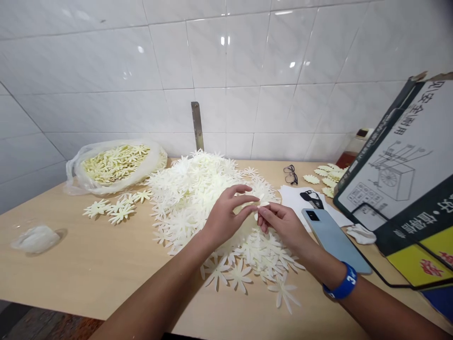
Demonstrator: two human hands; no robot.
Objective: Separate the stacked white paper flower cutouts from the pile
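A big heap of white flower-shaped cutouts covers the middle of the wooden table. Above its near side, my left hand and my right hand meet and pinch one pale flower cutout between their fingertips. The left thumb and fingers curl round its left part, and the right fingers hold its right edge. A blue wristband sits on my right wrist.
A clear plastic bag of yellowish cutouts lies at the back left, with a few loose flowers in front of it. A phone, glasses, white paper, leaf-shaped cutouts and a printed cardboard box stand at the right. A small clear bag lies at the left.
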